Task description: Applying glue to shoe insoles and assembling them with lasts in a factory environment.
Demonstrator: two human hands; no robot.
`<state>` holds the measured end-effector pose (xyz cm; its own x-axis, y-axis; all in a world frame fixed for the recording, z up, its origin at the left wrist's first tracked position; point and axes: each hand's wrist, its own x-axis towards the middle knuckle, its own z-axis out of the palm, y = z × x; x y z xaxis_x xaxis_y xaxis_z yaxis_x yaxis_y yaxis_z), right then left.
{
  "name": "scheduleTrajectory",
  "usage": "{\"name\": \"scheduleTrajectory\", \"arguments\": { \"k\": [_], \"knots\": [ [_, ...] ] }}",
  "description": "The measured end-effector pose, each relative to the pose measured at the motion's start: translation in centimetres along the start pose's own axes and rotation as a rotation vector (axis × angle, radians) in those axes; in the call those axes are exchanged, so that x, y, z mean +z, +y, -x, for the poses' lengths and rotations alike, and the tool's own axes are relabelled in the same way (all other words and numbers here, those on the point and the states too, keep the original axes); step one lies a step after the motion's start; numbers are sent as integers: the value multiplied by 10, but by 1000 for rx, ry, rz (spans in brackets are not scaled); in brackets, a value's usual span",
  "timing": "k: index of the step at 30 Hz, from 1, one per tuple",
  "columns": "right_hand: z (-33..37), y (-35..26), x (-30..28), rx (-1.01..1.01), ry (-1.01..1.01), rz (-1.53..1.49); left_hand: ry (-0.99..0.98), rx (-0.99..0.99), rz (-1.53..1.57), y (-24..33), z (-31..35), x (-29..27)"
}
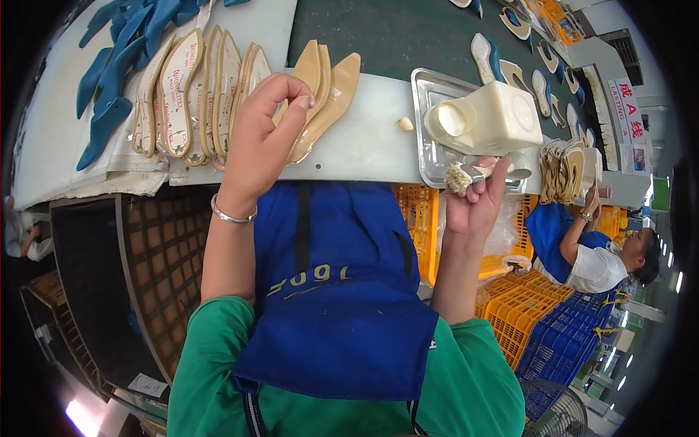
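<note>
- Brush control: the brush [460, 179] is being held by the right hand [472, 210], its fingers being folded around the handle and the bristles being pointed toward the left-hand side. For an even stroke, the bristles are best being drawn lightly, with any excess being wiped off first.
- Support: the left hand [266, 131] is being held nearly closed, thumb and forefinger being curled together beside the tan insoles [336, 102]; whether a piece is being pinched cannot be told. The insoles are best being steadied by their edges, their faces being left free of fingertips.
- Supply: a white bottle [510, 116] is being rested on its side in a metal tray [424, 156], just beyond the right hand; knocks are best being avoided.
- Insoles: over the pale surface [382, 124], just beyond the left hand, smooth tan pieces with tapered ends are being fanned in an overlap, their nearer parts being partly hidden.
- Brush: cream bristles, splayed and clumped, are being bound by a grey band.
- Surroundings: left of the left hand, pale-faced insoles [178, 95] are being stood in a close row.
</note>
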<state>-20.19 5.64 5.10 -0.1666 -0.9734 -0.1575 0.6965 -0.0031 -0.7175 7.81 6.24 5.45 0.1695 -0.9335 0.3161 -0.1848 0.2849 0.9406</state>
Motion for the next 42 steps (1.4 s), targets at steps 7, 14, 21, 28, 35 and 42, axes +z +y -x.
{"name": "scheduleTrajectory", "arguments": {
  "k": [7, 14, 21, 28, 35, 42],
  "knots": [
    [2, 16, 9, 357, -160, -249, -286, 17, 20, 18, 12, 29],
    [9, 24, 20, 399, -47, -201, -358, 318, -62, 34, 17, 50],
    [10, 23, 17, 393, -110, -178, -300, 437, -241, 35, 20, 54],
    [12, 25, 16, 359, -162, -154, -283, 467, -393, 35, 21, 56],
    [10, 1, 9, -146, -30, 24, -75, 361, -356, -3, 3, 23],
    [11, 9, 22, 251, 22, -179, -163, 2, 158, 2, 12, 23]
  ]
}}
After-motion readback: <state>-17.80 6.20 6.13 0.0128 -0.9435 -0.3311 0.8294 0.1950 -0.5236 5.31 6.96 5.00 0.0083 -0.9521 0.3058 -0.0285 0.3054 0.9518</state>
